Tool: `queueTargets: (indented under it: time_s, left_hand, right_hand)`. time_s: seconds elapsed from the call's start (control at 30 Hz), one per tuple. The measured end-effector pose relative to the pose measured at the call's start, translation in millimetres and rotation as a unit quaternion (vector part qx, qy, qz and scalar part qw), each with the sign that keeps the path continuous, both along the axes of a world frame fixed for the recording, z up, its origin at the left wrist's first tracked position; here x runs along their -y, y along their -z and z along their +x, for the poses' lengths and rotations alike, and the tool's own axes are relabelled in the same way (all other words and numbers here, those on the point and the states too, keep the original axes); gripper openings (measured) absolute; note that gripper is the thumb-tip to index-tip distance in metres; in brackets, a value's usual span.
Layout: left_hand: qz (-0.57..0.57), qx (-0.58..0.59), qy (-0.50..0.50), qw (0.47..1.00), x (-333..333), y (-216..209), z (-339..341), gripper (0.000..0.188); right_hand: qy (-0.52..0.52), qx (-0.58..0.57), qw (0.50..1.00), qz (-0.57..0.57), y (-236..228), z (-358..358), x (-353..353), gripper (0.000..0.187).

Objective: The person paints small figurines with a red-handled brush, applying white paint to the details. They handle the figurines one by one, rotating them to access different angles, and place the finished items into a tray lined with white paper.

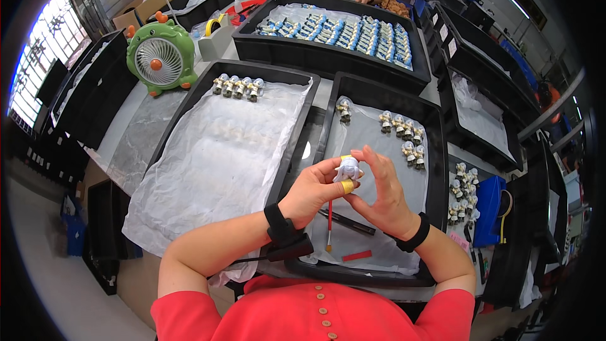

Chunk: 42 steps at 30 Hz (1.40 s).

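at the upper left of the frame, four small figures [238, 88] lie in a row at the top of a paper-lined black tray [284, 74]. at the centre, the left hand [308, 194] pinches another figure [347, 169] between thumb and fingers, yellow tape wrapped on the tips, with its pale, rounded head facing up. it looks light and stiff, likely hard plastic, and its smooth surface could slip on bare skin; the tape may add grip. any thin parts on it may be fragile, so the sturdier hold is probably around the body, pressed gently. just right of it, the right hand [390, 202] is loosely open, fingers raised and thumb near the figure; whether they touch, i cannot tell. below centre, a red-handled brush [329, 230] shows over the right tray [438, 170].
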State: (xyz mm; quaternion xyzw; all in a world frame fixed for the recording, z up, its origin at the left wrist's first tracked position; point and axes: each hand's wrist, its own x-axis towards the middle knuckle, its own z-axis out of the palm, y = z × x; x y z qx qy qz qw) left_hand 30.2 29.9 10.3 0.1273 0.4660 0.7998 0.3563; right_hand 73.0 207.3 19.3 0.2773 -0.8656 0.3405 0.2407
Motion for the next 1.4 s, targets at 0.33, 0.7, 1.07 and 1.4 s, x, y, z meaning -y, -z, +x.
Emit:
queueTargets:
  time_s: [0.33,0.7,1.07,1.4]
  left_hand:
    - [0.0,-0.003,-0.003,1.0,0.2,-7.2,1.9,0.037]
    - [-0.02,0.089,0.078,0.993,3.0,-3.9,-3.3,0.041]
    - [0.046,0.109,0.063,0.991,1.9,-3.0,-2.8,0.049]
    - [-0.035,0.047,0.011,0.998,2.7,-0.6,-2.2,0.053]
  right_hand:
    - [0.011,0.034,0.998,-0.054,-2.8,-0.6,-3.6,0.08]
    - [-0.043,0.231,0.96,-0.153,-8.2,-0.8,-6.8,0.086]
    - [-0.082,0.338,0.894,-0.282,3.0,-7.0,-12.4,0.09]
    - [-0.066,0.326,0.914,-0.231,-2.4,-5.3,-11.4,0.09]
